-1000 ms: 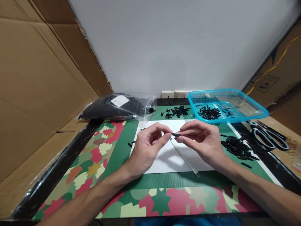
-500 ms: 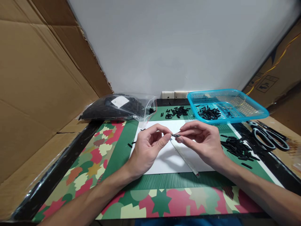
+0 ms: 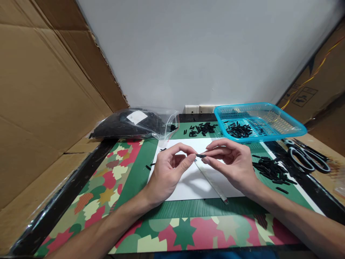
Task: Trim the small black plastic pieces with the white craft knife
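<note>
**A:** What do you have in the hands now?

**B:** I see a small black rod-shaped plastic piece (image 3: 201, 155) at the centre of the frame, above the white paper sheet (image 3: 188, 183). My left hand (image 3: 168, 172) pinches its left end between thumb and index finger, and my right hand (image 3: 232, 163) pinches its right end in the same way. Both hands are closed on it.

**A:** Which way does it point?

**B:** Its long axis lies almost level, left to right across the frame. I cannot tell if the two ends are different; the piece is too small.

**A:** What is around?

**B:** Just under the hands, a long transparent plastic ruler (image 3: 212, 181) lies on the paper, slanting toward the lower right. Right of centre there is a loose pile of the same black pieces (image 3: 271, 171) on the green mat with coloured leaf pattern (image 3: 126, 180). In the upper right of the frame stands a blue plastic basket with holes (image 3: 292, 126), with more black pieces inside, and another small heap (image 3: 202, 128) lies just left of it. Black-handled scissors (image 3: 306, 158) are at the right edge. A clear plastic bag full of black parts (image 3: 132, 124) lies in the upper left of the mat.

**A:** Something blocks the piece?

**B:** Only my fingertips cover its ends.
</note>
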Demonstrator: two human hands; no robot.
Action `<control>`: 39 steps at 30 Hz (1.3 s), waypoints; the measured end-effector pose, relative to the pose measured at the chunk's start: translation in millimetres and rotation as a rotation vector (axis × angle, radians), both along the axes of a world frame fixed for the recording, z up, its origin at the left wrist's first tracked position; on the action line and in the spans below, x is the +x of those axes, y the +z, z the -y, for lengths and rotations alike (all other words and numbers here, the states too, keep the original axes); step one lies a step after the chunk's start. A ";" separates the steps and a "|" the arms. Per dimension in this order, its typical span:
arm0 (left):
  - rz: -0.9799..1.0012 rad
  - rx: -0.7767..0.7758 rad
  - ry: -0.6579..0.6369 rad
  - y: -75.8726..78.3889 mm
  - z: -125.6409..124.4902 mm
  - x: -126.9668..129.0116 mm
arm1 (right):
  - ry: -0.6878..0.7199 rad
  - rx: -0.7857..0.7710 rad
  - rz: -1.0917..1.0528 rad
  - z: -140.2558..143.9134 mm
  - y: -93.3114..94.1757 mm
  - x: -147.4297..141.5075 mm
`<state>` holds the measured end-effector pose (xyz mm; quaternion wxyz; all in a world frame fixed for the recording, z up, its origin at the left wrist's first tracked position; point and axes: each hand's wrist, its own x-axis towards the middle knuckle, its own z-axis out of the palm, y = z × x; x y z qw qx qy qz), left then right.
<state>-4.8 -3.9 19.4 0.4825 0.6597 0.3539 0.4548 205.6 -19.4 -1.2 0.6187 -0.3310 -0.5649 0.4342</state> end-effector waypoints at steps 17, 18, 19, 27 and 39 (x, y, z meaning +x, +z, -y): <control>-0.020 0.000 0.015 3.5 1.9 1.2 | -0.038 0.068 0.055 1.6 1.2 -0.9; -0.020 0.002 0.017 3.7 2.0 1.2 | -0.038 0.070 0.066 1.6 1.0 -0.9; -0.022 0.006 0.018 3.8 1.9 1.3 | -0.041 0.071 0.077 1.5 0.7 -1.0; -0.051 0.061 0.032 3.4 1.7 3.5 | -0.070 0.072 0.107 1.4 2.6 -1.1; -0.089 0.115 0.038 4.0 3.9 2.2 | -0.023 0.022 0.101 2.6 3.3 0.6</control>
